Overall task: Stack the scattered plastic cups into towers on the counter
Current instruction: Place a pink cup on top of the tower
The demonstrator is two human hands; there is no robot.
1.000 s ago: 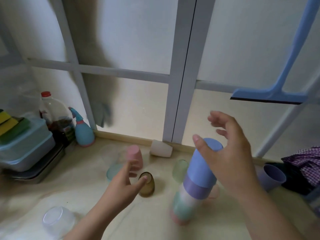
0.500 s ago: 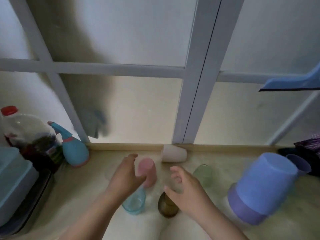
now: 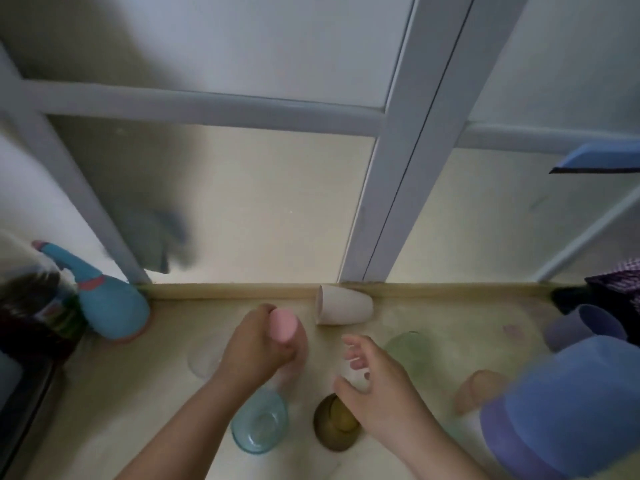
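My left hand [image 3: 258,348] is closed around an upside-down pink cup [image 3: 283,323] near the back of the counter. My right hand [image 3: 377,389] hovers open, fingers spread, just above a brown see-through cup [image 3: 334,426]. A teal see-through cup [image 3: 259,426] stands below my left hand. A cream cup [image 3: 343,304] lies on its side against the window ledge. A pale green cup [image 3: 410,348] sits right of my right hand. A tower of stacked cups with a blue cup on top [image 3: 571,403] fills the lower right.
A teal spray bottle [image 3: 107,306] and a dark bottle [image 3: 31,306] stand at the left. A purple mug [image 3: 585,327] and checked cloth [image 3: 620,282] are at the right. A clear cup [image 3: 204,360] sits left of my left hand. A blue squeegee [image 3: 599,159] hangs above.
My left hand has closed on the pink cup. My right hand has left the tower and come over the brown cup. The camera has tilted closer to the counter.
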